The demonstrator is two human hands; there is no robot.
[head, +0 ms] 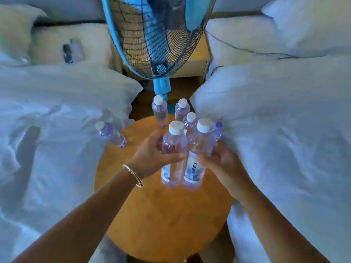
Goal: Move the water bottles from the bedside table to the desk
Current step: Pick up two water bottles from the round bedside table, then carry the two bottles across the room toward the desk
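Head view: left hand point(152, 154) and right hand point(218, 160) each wrap one upright water bottle point(173, 149), point(199, 154), carrying two per trip off the round bedside table point(161, 215).

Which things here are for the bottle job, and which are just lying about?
For the job: left hand, right hand, two held bottles, five other bottles, round table.

Just there: fan, duvets, pillows, bracelet.

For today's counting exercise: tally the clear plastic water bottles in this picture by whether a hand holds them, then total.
Clear plastic water bottles with white caps, held, one in the left hand and one in the right hand: 2
Bottles not held: 5
Total: 7
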